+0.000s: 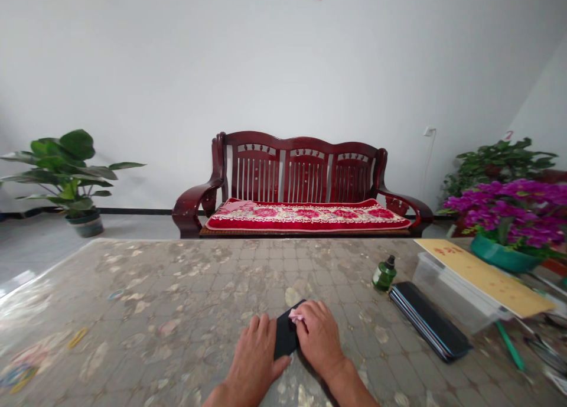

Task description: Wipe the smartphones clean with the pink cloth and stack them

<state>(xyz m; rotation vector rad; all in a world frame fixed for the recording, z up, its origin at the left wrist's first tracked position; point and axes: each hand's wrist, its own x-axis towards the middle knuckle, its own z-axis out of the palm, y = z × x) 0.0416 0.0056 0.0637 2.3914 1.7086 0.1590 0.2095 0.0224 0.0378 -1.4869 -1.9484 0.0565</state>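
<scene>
A dark, flat slab that looks like a smartphone (286, 338) lies on the table in front of me, set at a slant. My left hand (256, 355) grips its left side, fingers at the far edge and thumb at the near edge. Pinched between the fingers of my right hand (322, 339) is a small pale pink piece of cloth or tissue (296, 316), against the phone's upper right part. My right hand covers that side of the phone.
To the right are a green dropper bottle (384, 273), a stack of dark phone-like slabs (429, 321), a clear plastic box (456, 298) under a yellow envelope (482, 274), and a green pen (509, 345). Rubber bands (77, 338) lie left. A wooden bench (305, 165) stands beyond the table.
</scene>
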